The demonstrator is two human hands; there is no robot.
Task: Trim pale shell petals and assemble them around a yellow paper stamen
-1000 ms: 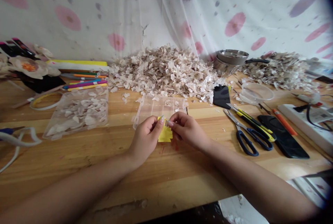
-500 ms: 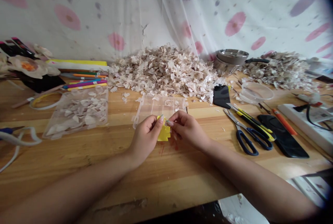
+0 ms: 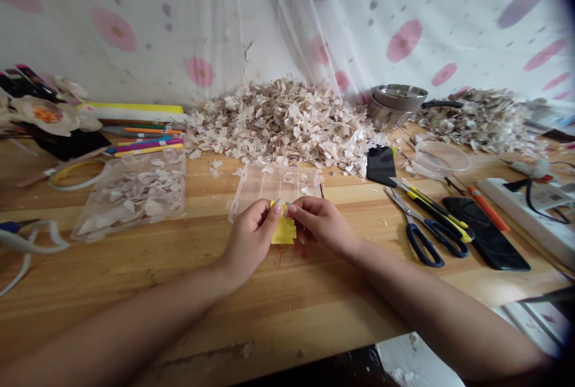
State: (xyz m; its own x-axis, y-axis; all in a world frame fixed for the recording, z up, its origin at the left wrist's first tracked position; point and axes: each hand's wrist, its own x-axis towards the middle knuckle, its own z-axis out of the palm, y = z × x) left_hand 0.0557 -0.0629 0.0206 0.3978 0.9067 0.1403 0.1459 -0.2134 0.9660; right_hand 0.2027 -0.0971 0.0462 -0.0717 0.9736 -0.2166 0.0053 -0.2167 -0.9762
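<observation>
Both of my hands meet over the middle of the wooden table (image 3: pixel 287 291). My left hand (image 3: pixel 251 237) and my right hand (image 3: pixel 321 224) each pinch the top edge of a small yellow fringed paper piece (image 3: pixel 284 232), fingertips almost touching. The paper hangs between them just above the table. Directly behind it lies a clear compartment box (image 3: pixel 276 186) holding a few pale flakes.
A large heap of pale shell-like flakes (image 3: pixel 283 120) lies behind. Left: a clear tray of flakes (image 3: pixel 135 192), coloured pens (image 3: pixel 146 144), a paper flower (image 3: pixel 47 114). Right: blue-handled scissors (image 3: pixel 422 237), yellow-handled snips (image 3: pixel 433 207), a black phone (image 3: pixel 487 240), metal pot (image 3: pixel 398 102), power strip (image 3: pixel 534 216).
My right fingertips have shifted slightly closer to my left ones on the yellow paper. The view has drifted a little; nothing else moved.
</observation>
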